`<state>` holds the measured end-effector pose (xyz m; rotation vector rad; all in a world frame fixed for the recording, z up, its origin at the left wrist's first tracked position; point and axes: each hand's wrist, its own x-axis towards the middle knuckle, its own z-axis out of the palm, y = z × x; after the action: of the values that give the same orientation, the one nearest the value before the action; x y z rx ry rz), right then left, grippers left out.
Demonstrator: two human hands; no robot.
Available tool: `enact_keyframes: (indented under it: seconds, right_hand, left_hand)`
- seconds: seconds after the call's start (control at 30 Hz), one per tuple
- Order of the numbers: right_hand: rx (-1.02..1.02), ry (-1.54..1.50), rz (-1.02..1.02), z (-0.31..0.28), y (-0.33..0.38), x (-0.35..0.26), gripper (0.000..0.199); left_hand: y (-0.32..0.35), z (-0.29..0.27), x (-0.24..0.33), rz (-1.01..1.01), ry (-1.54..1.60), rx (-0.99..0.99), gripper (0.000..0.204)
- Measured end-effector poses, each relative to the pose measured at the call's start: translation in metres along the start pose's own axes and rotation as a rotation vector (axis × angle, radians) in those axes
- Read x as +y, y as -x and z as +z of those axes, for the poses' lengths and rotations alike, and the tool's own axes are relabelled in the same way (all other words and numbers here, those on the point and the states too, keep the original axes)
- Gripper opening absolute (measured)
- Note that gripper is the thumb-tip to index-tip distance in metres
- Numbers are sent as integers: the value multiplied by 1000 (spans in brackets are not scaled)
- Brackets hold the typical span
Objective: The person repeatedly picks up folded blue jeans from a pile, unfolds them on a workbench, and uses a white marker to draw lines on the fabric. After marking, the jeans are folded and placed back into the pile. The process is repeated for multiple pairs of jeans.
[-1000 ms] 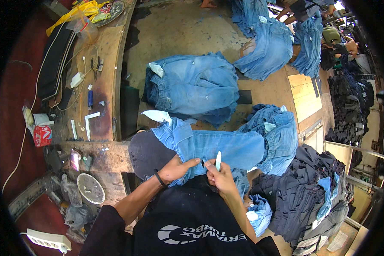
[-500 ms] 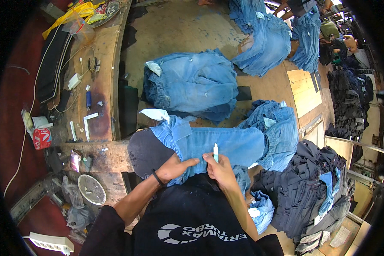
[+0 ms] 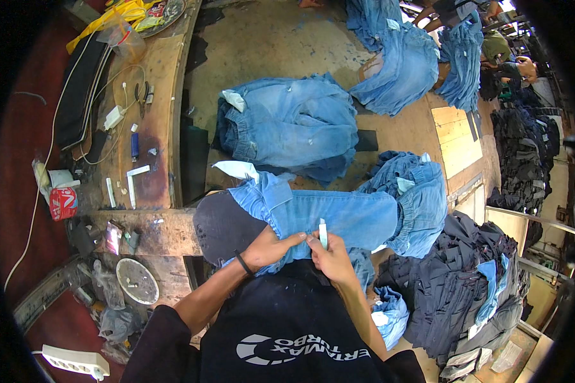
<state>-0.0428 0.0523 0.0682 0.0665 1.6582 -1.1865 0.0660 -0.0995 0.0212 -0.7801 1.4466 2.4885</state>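
In the head view, a pair of light blue jeans [image 3: 326, 217] lies stretched sideways over a dark rounded pad [image 3: 220, 226] just above the person's chest, at about 6 o'clock from the middle of the picture. The left hand [image 3: 268, 247], a dark band at its wrist, rests flat on the denim's near edge with its fingers reaching toward 3 o'clock. The right hand [image 3: 329, 255] touches those fingertips and pinches a small white stick [image 3: 322, 233] upright against the cloth. At 12 o'clock from the hands, 1 folded stack of blue jeans [image 3: 291, 124] sits on the wooden table [image 3: 453, 131]; another bunch [image 3: 415, 198] lies at 3 o'clock, touching the stretched pair. A heap of dark clothes [image 3: 466, 281] fills 4 o'clock. At 9 o'clock, a red can [image 3: 62, 203] stands on the bench [image 3: 156, 89].
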Motion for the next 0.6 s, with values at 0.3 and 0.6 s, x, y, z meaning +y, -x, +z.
enact_keyframes:
  seconds: [0.3, 0.6]
  right_hand:
    - [-84, -49, 94, -8, 6, -3, 21]
    - [-11, -203, 165, -2, 8, -10, 18]
  left_hand:
    - [8, -2, 1, -24, -1, 48, 42]
    - [11, -6, 4, -78, 35, 32, 45]
